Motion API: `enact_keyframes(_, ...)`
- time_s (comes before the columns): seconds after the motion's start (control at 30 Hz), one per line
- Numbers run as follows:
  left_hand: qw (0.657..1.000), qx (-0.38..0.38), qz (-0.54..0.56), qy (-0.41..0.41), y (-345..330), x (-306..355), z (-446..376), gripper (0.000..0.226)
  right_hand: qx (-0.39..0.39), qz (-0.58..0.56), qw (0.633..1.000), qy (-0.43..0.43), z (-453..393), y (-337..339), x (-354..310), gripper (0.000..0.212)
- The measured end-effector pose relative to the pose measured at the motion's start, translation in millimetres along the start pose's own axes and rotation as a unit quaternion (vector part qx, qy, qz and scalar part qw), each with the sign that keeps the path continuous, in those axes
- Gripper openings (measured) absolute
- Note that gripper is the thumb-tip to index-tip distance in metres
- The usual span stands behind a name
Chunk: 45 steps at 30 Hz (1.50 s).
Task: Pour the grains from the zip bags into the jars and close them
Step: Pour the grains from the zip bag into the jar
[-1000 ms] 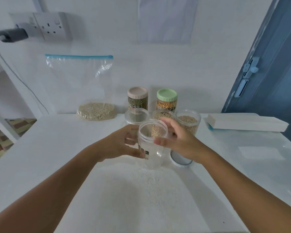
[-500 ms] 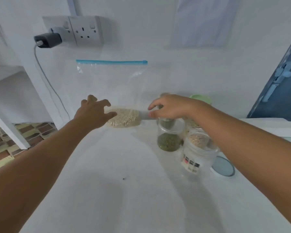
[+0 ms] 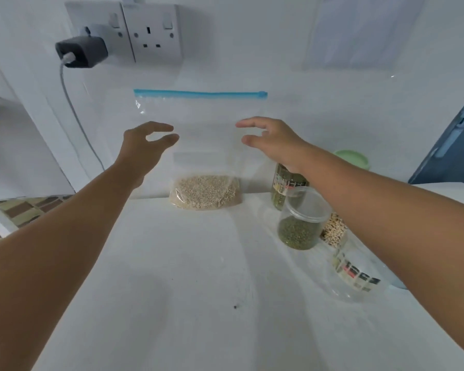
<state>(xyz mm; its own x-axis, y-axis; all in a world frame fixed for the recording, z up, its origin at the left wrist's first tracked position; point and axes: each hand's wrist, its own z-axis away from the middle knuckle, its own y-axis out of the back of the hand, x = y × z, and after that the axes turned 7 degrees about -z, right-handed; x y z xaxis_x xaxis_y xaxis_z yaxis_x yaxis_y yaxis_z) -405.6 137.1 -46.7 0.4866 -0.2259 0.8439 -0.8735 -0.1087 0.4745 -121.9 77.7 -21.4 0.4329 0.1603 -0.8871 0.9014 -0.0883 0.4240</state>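
A clear zip bag (image 3: 204,156) with a blue seal strip leans upright against the wall, pale grains pooled in its bottom. My left hand (image 3: 142,145) hovers at the bag's left side, fingers spread and curved, gripping nothing. My right hand (image 3: 271,140) hovers at its right side in the same pose. An open jar of green grains (image 3: 300,226) stands under my right forearm. An empty clear jar (image 3: 356,274) with a label stands nearer, partly hidden by my arm. A jar of pale grains (image 3: 334,231) peeks out behind.
A tall jar of green grains (image 3: 281,188) and a green-lidded jar (image 3: 354,159) stand against the wall. A wall socket (image 3: 150,30) with a dark charger (image 3: 82,53) and cable sits upper left. The white table's (image 3: 172,290) left edge drops to a tiled floor.
Both hands left the empty jar, reached toward the zip bag and rose from its grain-filled bottom to its mid height. My view shifted left and closer.
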Motion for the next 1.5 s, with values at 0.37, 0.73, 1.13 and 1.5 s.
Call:
enact_keyframes(0.37,0.995,0.061,0.077,0.013,0.2,4.8,18.2,0.020,0.121,-0.059,0.989,0.057,10.9,4.9,19.0,0.019)
enact_keyframes(0.73,0.989,0.026,0.142,-0.019,2.6,28.5,77.9,0.016,0.089,-0.092,0.988,0.092,79.9,43.8,3.6,0.017)
enact_keyframes(1.13,0.989,0.126,0.036,-0.072,0.6,54.4,119.9,0.015,0.103,-0.268,0.954,0.079,116.5,51.8,-5.2,0.020)
enact_keyframes(1.5,0.937,0.048,-0.186,-0.293,-55.4,141.2,137.2,0.035,0.123,-0.308,0.942,0.058,122.6,56.3,-0.8,0.013)
